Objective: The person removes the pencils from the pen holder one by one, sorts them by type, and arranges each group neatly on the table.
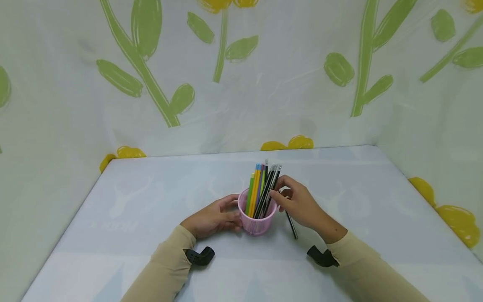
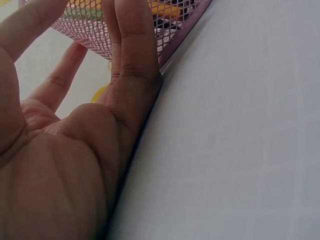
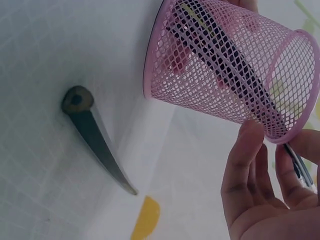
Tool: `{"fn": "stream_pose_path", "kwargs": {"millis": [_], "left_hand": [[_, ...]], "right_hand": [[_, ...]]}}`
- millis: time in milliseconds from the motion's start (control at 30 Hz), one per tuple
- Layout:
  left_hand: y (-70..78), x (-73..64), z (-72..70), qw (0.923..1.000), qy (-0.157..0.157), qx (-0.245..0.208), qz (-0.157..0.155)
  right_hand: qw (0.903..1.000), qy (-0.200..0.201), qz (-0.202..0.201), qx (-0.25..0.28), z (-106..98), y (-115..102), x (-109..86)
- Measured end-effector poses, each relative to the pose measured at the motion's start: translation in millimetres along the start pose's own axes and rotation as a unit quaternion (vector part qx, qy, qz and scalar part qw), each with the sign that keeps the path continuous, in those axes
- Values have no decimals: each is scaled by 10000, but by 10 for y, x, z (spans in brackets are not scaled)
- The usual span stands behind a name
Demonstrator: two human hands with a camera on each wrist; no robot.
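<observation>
A pink mesh pencil cup (image 1: pixel 256 225) stands on the table in the head view, holding several pencils. My left hand (image 1: pixel 216 216) is at its left side, fingers spread around the mesh wall; the left wrist view shows the fingers (image 2: pixel 135 45) against the mesh. At the right rim, my right hand (image 1: pixel 299 203) pinches a black pencil (image 1: pixel 278 173) among the black ones leaning there, thumb in front and index finger behind. Fingertips partly cover that bundle. Just right of the cup, another dark pencil (image 1: pixel 292 226) lies on the table, partly hidden beneath the right hand.
Green, yellow and purple pencils (image 1: pixel 253 193) lean at the left inside the cup. The pale table (image 1: pixel 151 184) meets a white wall covering (image 1: pixel 286 105) printed with green stems and yellow flowers. A black wrist mount (image 1: pixel 322 256) projects from each sleeve.
</observation>
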State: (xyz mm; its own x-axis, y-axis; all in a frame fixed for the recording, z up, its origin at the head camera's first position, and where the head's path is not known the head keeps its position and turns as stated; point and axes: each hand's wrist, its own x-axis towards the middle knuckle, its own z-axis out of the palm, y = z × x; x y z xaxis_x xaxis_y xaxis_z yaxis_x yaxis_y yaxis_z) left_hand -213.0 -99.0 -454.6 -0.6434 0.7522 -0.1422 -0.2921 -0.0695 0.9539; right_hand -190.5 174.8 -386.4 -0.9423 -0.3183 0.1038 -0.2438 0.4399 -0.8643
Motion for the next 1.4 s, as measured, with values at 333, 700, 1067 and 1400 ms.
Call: {"fn": "stream_pose_path", "kwargs": {"millis": [333, 700, 1067, 1400], "left_hand": [[66, -16, 15, 10000, 24, 11, -95], [102, 27, 33, 9997, -39, -20, -230], [40, -7, 2, 9996, -79, -68, -256], [50, -6, -1, 9996, -54, -94, -276]], "right_hand": [[9953, 810, -488, -229, -98, -150, -64], [9668, 1736, -1489, 1142, -342, -355, -209], [9777, 1856, -671, 721, -456, -261, -146], [9941, 760, 362, 679, -399, -37, -8]]}}
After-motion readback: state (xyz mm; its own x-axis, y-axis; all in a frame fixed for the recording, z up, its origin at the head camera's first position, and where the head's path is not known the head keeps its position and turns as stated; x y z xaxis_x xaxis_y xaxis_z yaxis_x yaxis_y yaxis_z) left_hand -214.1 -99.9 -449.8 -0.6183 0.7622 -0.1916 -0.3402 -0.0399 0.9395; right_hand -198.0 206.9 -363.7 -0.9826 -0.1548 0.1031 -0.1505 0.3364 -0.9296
